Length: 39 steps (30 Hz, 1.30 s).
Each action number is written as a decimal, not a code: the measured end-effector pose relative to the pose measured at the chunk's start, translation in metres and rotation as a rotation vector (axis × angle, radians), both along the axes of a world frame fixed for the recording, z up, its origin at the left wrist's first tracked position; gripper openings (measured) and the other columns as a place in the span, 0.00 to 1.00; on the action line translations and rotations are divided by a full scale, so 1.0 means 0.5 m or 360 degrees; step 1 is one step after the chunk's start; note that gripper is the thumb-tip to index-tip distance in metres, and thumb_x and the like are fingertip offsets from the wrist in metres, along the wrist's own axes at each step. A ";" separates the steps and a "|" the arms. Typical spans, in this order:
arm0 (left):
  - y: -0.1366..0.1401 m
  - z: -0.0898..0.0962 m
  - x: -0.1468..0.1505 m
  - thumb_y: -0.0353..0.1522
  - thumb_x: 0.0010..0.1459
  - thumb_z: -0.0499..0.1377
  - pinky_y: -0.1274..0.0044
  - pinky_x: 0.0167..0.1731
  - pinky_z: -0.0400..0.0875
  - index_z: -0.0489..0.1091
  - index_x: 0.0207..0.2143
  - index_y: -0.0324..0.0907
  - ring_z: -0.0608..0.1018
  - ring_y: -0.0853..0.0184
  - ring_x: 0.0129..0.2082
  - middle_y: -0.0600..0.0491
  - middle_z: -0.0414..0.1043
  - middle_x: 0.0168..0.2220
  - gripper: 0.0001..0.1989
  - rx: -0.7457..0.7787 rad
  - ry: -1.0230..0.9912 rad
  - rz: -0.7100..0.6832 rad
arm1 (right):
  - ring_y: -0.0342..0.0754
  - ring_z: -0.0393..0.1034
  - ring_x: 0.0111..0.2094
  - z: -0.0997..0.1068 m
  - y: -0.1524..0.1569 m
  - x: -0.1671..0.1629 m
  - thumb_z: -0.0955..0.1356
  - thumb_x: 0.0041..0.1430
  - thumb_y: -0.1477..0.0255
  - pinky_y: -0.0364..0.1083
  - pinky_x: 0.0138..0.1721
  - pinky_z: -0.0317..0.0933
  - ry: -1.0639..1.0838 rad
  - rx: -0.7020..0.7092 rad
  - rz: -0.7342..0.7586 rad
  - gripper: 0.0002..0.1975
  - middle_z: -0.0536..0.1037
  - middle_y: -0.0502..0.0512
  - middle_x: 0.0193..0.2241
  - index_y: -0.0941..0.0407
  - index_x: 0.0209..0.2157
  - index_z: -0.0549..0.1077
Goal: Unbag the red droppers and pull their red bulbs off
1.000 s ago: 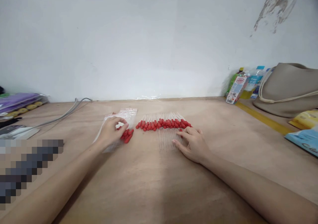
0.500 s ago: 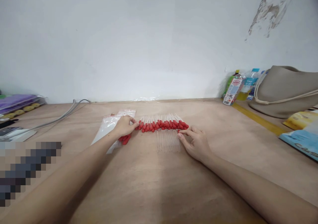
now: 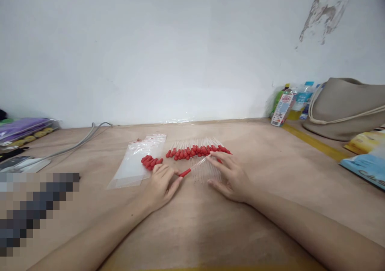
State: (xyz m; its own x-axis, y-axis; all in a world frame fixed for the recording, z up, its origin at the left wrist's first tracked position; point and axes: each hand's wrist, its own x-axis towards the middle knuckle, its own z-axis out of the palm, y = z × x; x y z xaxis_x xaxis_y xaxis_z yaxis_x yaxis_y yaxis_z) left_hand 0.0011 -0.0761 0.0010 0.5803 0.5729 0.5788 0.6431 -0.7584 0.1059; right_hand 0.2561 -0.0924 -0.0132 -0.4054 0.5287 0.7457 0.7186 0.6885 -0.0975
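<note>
My left hand [image 3: 162, 185] pinches the red rubber bulb of a glass dropper [image 3: 185, 172], whose clear tube slants up to the right. My right hand [image 3: 230, 174] is open, thumb and fingers apart, over thin clear glass tubes [image 3: 206, 172] lying side by side. Its index fingertip meets the far end of the held dropper in view; whether they touch I cannot tell. Behind them lies a row of droppers with red bulbs [image 3: 195, 150], tubes pointing to the wall. Left of the row, loose red bulbs [image 3: 148, 162] are heaped at the edge of clear zip bags [image 3: 132, 162].
A grey cable [image 3: 81, 139] runs across the wooden table at left, near purple packets [image 3: 24, 128]. At back right stand several drink bottles [image 3: 282, 108] and a grey bag [image 3: 345, 110]. Blue and yellow packages [image 3: 367, 170] lie at the right edge.
My left hand has come from the row's left end down and right, now with a dropper in it. My right hand's fingers have spread. The loose bulbs and bags are uncovered.
</note>
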 end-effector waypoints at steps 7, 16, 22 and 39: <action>0.007 -0.018 0.004 0.29 0.57 0.51 0.71 0.38 0.58 0.65 0.35 0.41 0.69 0.67 0.33 0.52 0.71 0.32 0.05 0.0063 0.0003 -0.0153 | 0.52 0.60 0.52 0.001 -0.002 -0.025 0.63 0.57 0.64 0.57 0.55 0.47 -0.0180 0.0060 0.0004 0.19 0.71 0.58 0.48 0.56 0.50 0.66; -0.007 -0.005 0.032 0.34 0.55 0.55 0.66 0.48 0.54 0.65 0.44 0.42 0.67 0.62 0.47 0.50 0.69 0.45 0.13 0.0115 0.0033 -0.0147 | 0.49 0.63 0.50 -0.008 0.008 -0.032 0.62 0.59 0.70 0.59 0.57 0.43 -0.0182 -0.0063 0.0169 0.11 0.77 0.49 0.38 0.52 0.42 0.72; -0.006 -0.009 0.056 0.31 0.58 0.52 0.67 0.51 0.53 0.68 0.37 0.43 0.71 0.68 0.40 0.55 0.74 0.36 0.06 0.0062 0.0029 -0.0231 | 0.49 0.64 0.49 -0.007 0.006 -0.036 0.62 0.59 0.71 0.57 0.55 0.48 -0.0176 -0.0080 0.0245 0.11 0.77 0.51 0.38 0.53 0.41 0.72; -0.013 0.002 0.052 0.30 0.60 0.49 0.63 0.57 0.44 0.68 0.35 0.42 0.70 0.66 0.46 0.54 0.74 0.37 0.09 -0.0003 0.0241 -0.0362 | 0.45 0.70 0.44 -0.028 0.006 -0.044 0.62 0.58 0.75 0.47 0.52 0.60 -0.0067 0.0079 0.0555 0.09 0.77 0.58 0.36 0.61 0.37 0.72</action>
